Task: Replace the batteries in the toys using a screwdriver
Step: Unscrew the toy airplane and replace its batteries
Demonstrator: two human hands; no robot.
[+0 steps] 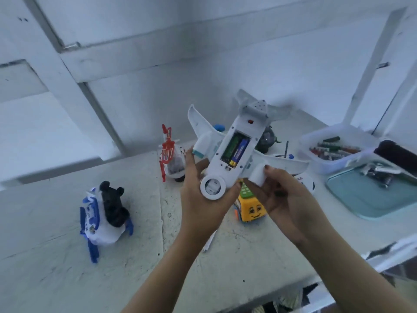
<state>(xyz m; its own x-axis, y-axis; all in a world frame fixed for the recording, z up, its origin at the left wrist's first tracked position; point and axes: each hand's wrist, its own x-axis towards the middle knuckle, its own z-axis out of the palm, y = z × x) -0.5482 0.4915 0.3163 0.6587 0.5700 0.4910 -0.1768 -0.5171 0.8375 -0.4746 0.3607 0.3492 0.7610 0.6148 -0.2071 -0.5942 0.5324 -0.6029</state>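
- White plastic toy aeroplane (222,170) held belly-up, exposing green and blue batteries (235,150) for access.
- Left hand (198,199) fingers grasp nose (213,185); right hand (284,197) fingers grasp engine pod (259,176).

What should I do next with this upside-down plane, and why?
Probably steady the plane with your left hand and bring your right hand to the open battery compartment: a green battery and a blue battery sit exposed there, so they likely need lifting out or checking.
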